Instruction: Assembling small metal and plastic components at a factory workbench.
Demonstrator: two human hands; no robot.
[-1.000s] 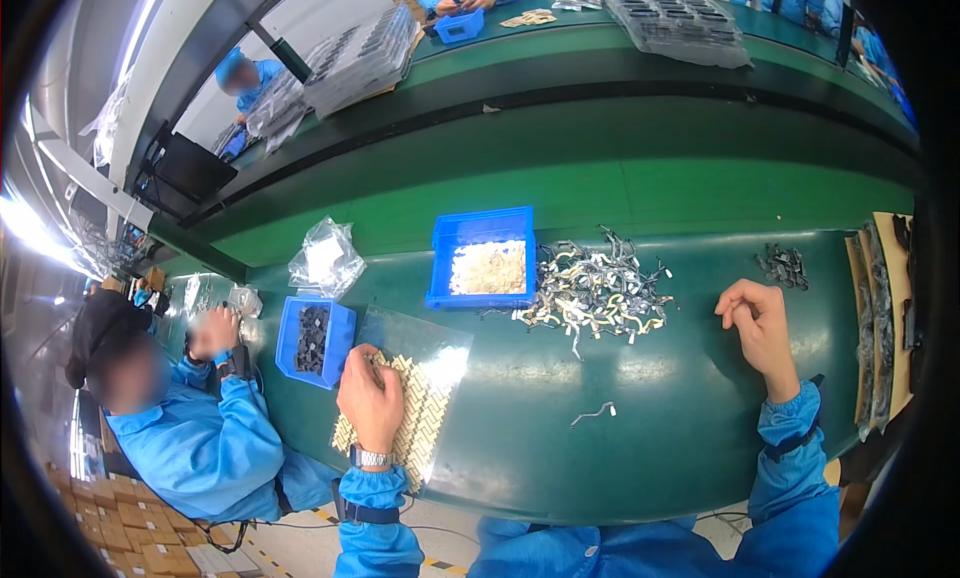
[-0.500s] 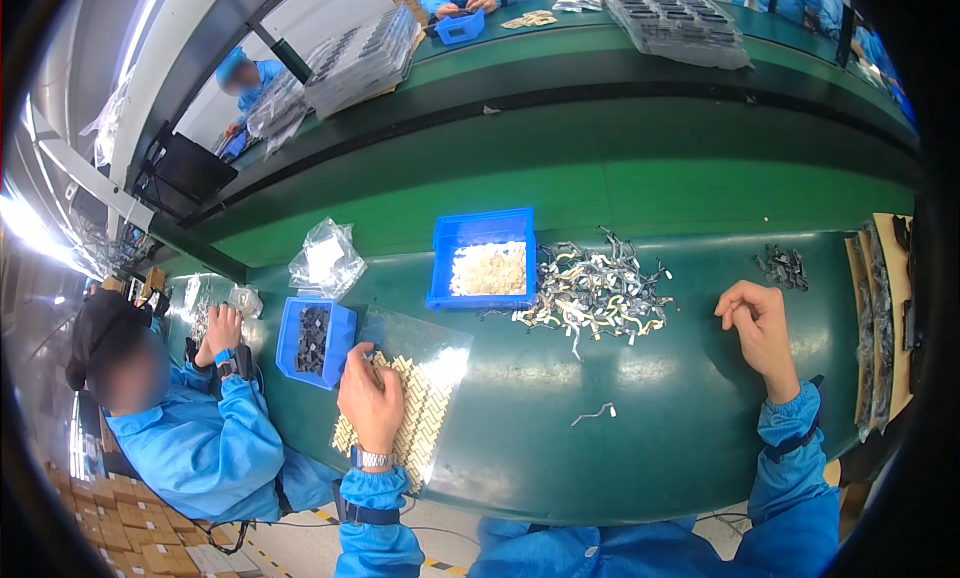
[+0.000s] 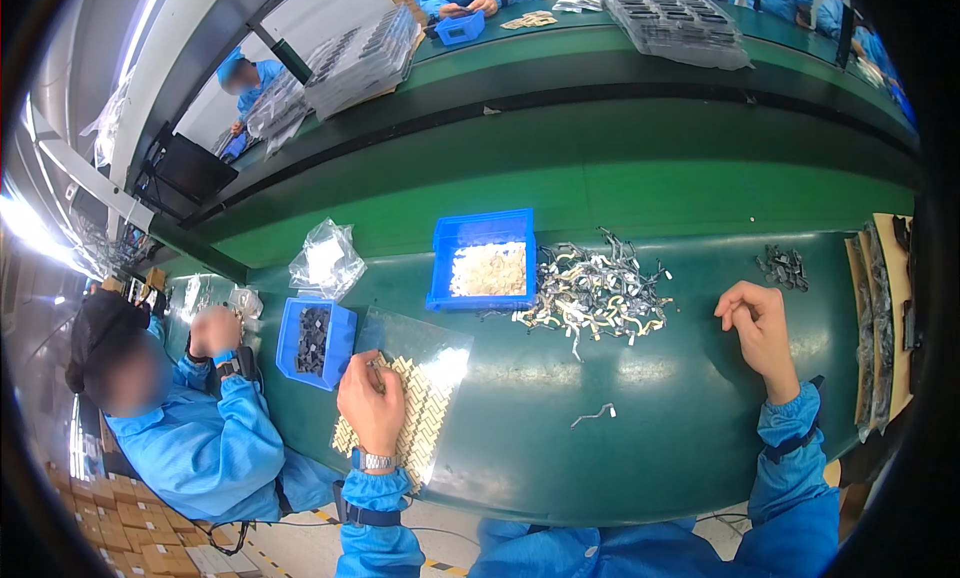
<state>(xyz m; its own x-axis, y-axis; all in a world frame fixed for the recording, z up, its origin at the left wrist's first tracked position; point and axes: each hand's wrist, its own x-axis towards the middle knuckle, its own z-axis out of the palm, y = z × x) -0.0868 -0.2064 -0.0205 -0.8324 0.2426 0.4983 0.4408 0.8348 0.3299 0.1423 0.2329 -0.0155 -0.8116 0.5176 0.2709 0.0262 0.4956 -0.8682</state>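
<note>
My left hand (image 3: 371, 406) rests on a clear sheet (image 3: 452, 363) bearing rows of small cream pieces (image 3: 425, 408). Its fingers are curled in over the upper part of the rows, and whatever they pinch is too small to make out. Off to the right, my right hand (image 3: 758, 328) is loosely closed by the table surface, and no object shows in it. One short dark cable with a white end (image 3: 594, 415) lies alone between my hands. Beyond it is a tangled pile of short black and cream cables (image 3: 600, 290).
A blue bin (image 3: 484, 219) of cream pieces stands beside the pile; another blue bin (image 3: 345, 333) holds black pieces. A clear plastic bag (image 3: 328, 261), a small black heap (image 3: 783, 268) and upright cardboard sheets (image 3: 868, 328) lie around. A co-worker (image 3: 210, 428) sits at left.
The fingers of my left hand have shifted slightly over the sheet. My right hand stays in place. The co-worker's hands at left have moved a little.
</note>
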